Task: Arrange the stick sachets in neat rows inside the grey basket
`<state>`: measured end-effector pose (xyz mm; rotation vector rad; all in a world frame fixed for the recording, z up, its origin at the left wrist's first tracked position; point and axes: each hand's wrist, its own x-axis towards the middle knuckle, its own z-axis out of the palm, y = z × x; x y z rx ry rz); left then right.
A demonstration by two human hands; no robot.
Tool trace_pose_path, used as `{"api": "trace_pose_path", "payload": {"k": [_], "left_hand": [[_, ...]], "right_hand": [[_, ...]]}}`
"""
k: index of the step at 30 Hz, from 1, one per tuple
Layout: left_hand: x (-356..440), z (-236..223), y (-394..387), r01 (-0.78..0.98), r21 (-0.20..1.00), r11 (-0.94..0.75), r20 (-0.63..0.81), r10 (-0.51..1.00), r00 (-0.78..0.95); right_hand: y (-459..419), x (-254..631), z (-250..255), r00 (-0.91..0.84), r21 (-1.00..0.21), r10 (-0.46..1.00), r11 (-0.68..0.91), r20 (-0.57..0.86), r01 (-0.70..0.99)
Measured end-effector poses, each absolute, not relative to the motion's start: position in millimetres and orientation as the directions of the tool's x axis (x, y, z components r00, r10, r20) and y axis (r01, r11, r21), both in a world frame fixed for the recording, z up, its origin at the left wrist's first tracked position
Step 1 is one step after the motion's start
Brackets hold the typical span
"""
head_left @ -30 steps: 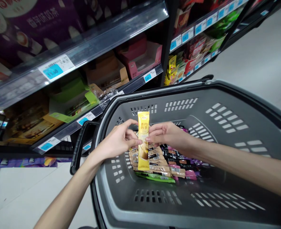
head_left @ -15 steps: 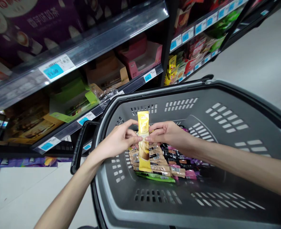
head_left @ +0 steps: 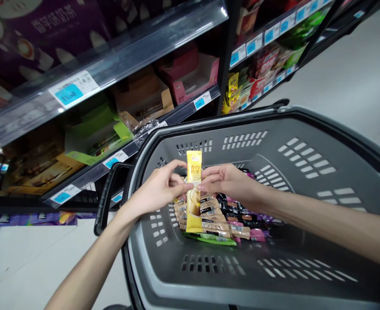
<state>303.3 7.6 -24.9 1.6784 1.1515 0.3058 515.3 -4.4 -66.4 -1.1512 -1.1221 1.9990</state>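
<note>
A yellow milk tea sachet [head_left: 194, 209] stands upright in view, its printed front towards me. My left hand [head_left: 164, 185] pinches its left edge between thumb and fingers. On the opposite edge, my right hand [head_left: 225, 183] grips it the same way. Both hands are above the inside of a grey shopping basket [head_left: 216, 275]. Below them lie several tan sachets [head_left: 217, 226], dark sachets [head_left: 241, 211], a pink-ended sachet [head_left: 257, 235] and a green sachet [head_left: 214, 239]. The hands and the yellow sachet hide part of this pile.
A black basket handle [head_left: 107, 198] juts out at the left. Shelves with price tags [head_left: 73, 89] run along the basket's far side, holding a green box [head_left: 96, 133], a brown box [head_left: 144, 94] and a pink box [head_left: 194, 79]. Pale floor [head_left: 361, 82] shows at the right.
The yellow sachet tilted slightly half a second ago, its print catching glare, and is now straight with its lettering legible again. Both hands keep their hold in nearly the same place.
</note>
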Motion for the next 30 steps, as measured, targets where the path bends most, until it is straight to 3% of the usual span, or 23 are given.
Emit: {"api": "trace_pose_path", "payload": {"k": [30], "left_hand": [[302,-26,7,0.550,0.834,-0.043,-0.300,0.802,0.517]], "right_hand": [[-4,514,-62,-0.339,-0.847,0.807,-0.530,-0.484,-0.052]]}}
